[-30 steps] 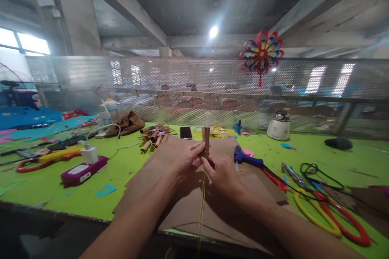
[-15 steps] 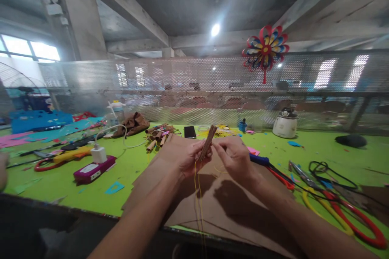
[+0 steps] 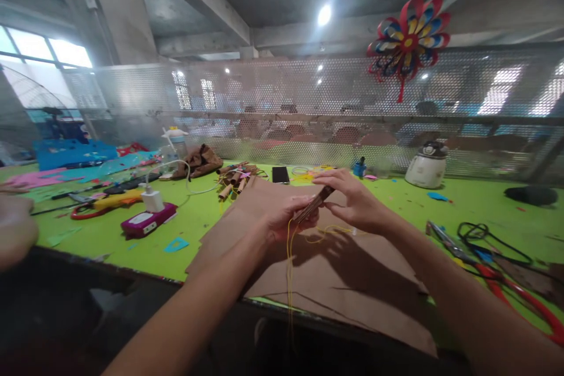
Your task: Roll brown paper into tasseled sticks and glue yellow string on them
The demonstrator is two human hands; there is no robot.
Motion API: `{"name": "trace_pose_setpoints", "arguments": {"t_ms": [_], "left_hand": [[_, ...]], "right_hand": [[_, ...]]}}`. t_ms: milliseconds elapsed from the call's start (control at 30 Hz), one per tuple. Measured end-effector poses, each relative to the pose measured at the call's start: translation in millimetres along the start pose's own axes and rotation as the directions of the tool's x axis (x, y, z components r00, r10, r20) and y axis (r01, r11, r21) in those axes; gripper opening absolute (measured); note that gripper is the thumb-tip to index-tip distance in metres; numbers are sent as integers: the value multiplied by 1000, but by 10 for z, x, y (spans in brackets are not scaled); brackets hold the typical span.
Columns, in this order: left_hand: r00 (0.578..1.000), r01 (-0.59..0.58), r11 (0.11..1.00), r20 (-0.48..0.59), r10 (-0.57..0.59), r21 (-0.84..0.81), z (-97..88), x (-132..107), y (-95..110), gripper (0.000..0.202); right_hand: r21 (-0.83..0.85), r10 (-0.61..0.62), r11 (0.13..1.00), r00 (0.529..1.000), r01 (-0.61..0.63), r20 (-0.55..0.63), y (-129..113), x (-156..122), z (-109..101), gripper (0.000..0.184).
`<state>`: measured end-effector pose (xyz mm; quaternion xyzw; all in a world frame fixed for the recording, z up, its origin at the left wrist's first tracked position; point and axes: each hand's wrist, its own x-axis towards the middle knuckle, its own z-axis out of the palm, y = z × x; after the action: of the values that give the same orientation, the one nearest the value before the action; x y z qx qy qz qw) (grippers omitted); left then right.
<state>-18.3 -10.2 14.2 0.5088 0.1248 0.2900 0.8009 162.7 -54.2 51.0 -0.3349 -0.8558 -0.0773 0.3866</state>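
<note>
My left hand is closed round the lower end of a small roll of brown paper, held tilted above the table. My right hand pinches the roll's upper end with thumb and fingertips. A thin yellow string hangs from the roll and drops past the table's front edge, with a loop of it trailing under my right hand. Both hands hover over large sheets of brown paper spread on the green table.
A pile of brown paper rolls and a black phone lie behind the sheets. Left: a purple power strip with white charger, scissors and coloured scraps. Right: red and yellow scissors, cables, a white appliance. Another person's hand at the far left.
The paper roll has tipped from upright to slanting right. My right hand rose from below the roll to its upper end, drawing the yellow string along. The camera has shifted left.
</note>
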Motion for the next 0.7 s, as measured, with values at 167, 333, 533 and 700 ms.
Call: {"name": "trace_pose_setpoints", "arguments": {"t_ms": [167,333,533,700], "left_hand": [[996,83,997,-39,-83,6,-31,9,-15,18],[988,152,988,-24,-152,22,-89,28,-17,31],[993,86,996,-81,-84,25,-204,64,-3,44],[949,-122,990,-286,135,64,-269,105,-39,25]], "right_hand": [[57,143,987,983,-150,115,91,-51,-24,20],[174,197,957,960,-232,200,122,-64,-43,15],[146,242,955,963,-258,121,274,-71,-70,10],[137,338,928,938,-346,77,310,-74,-96,15]]}}
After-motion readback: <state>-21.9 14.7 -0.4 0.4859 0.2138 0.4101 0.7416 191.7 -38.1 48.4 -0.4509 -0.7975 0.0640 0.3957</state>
